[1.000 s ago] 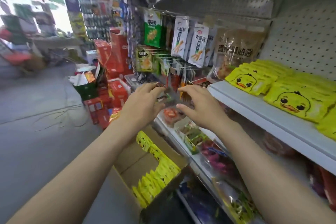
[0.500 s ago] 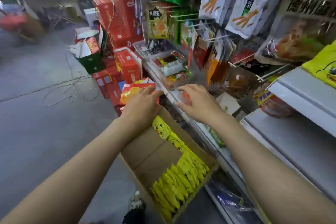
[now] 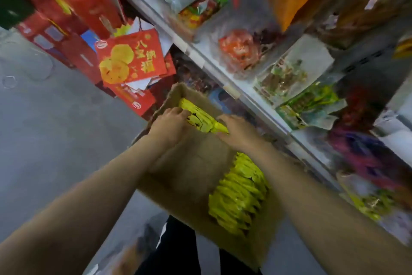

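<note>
Since the frame is blurred w/ head motion, we judge the grip more than we see it. Our left hand (image 3: pixel 171 125) has its fingers curled over the left end of the packets (image 3: pixel 201 121). Our right hand (image 3: pixel 236 135) presses in on the right end, fingers bent round it as far as we can tell. So both hands are narrow, holding one yellow bunch squeezed between them.

What could go wrong, in our view:
- The bunch seems held by end pressure only, so if either hand eases, the middle packets may slide out and fall back into the box (image 3: pixel 191 170) or onto the floor (image 3: pixel 44 141).
- The box's far wall stands just beyond the bunch, and a lift angled far could catch it and tip the box.
- The shelf (image 3: pixel 225 74) runs just right of the box w/ bags at its front edge. A fast swing up and right could knock them off.
- Slick wrappers, approx. a handful at once, mean a hurried grab risks fanning them out.

The packets lie at the far end of the box, just inside its far wall, over bare cardboard. They touch both hands — left hand on their left, right hand on their right and a bit nearer. A second row (image 3: pixel 238 192) fills the box's near-right part, apart from the hands and beside the right forearm.
</note>
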`<act>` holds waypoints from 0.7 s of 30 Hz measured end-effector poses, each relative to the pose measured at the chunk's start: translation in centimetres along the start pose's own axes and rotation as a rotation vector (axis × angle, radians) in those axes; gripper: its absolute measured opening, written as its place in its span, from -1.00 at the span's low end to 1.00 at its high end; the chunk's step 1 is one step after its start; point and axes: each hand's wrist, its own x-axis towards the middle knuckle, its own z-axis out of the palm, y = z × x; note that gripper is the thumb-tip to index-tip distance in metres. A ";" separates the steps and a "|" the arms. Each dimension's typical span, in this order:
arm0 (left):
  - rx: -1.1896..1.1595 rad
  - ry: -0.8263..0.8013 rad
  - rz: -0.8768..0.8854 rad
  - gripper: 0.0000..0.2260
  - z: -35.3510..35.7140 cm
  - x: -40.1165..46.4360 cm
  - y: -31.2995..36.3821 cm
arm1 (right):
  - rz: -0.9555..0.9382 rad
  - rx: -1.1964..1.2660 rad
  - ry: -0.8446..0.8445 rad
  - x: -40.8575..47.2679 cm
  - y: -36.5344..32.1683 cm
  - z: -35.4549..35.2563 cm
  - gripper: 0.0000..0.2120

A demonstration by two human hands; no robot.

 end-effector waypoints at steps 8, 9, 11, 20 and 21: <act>-0.079 -0.082 0.029 -0.49 6.5 7.5 -2.7 | 0.210 0.161 -0.040 5.1 2.8 8.7 -0.49; -0.068 -0.068 0.046 -0.48 7.0 8.2 -2.8 | 0.215 0.192 -0.024 5.7 3.0 9.2 -0.49; -0.069 -0.041 0.073 -0.48 7.9 9.3 -2.9 | 0.225 0.237 0.011 6.6 3.2 10.1 -0.49; 0.066 0.036 0.093 -0.63 10.2 10.8 -4.2 | 0.202 0.226 0.230 7.2 1.9 12.3 -0.52; 0.049 0.022 0.086 -0.63 10.4 10.6 -4.3 | 0.175 0.240 0.264 7.3 1.5 12.3 -0.52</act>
